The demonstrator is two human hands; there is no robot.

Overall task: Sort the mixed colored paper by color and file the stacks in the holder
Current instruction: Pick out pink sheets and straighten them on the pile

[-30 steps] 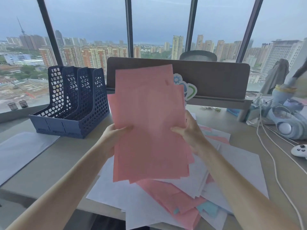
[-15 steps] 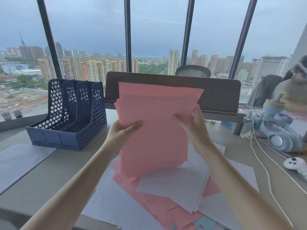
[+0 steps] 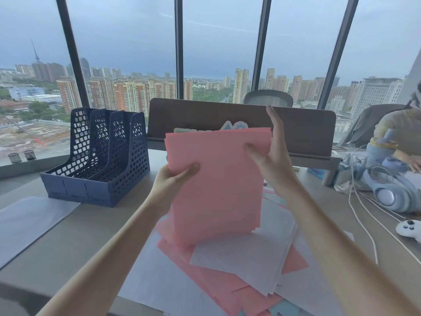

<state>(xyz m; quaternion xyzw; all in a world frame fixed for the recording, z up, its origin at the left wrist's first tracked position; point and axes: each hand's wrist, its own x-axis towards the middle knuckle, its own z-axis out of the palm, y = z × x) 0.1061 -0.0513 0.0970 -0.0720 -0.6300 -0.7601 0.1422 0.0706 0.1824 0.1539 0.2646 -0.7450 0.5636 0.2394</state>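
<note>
Since a second ago you have been lowering the pink paper stack [image 3: 218, 183] from chest height until its bottom edge is resting on the mixed pile of white, pink and blue sheets [image 3: 246, 265] on the desk [image 3: 75, 236], and the ragged edges are looking squarer. Your left hand [image 3: 175, 179] is pinching the stack's left edge, thumb in front; your right hand [image 3: 271, 156] is holding the upper right corner with the thumb on the face and the fingers straight along the edge, as if you are tapping it square.

You are keeping the stack upright, its long axis vertical, its broad face towards you. The blue file holder [image 3: 100, 156] is standing to your left and farther back, well apart from the stack, with its three slots opening upward and running front to back. So your left hand is the nearer one, and I judge the filing move is asking you to carry the stack leftward and turn it edge-on so it is lining up with a slot.
</note>
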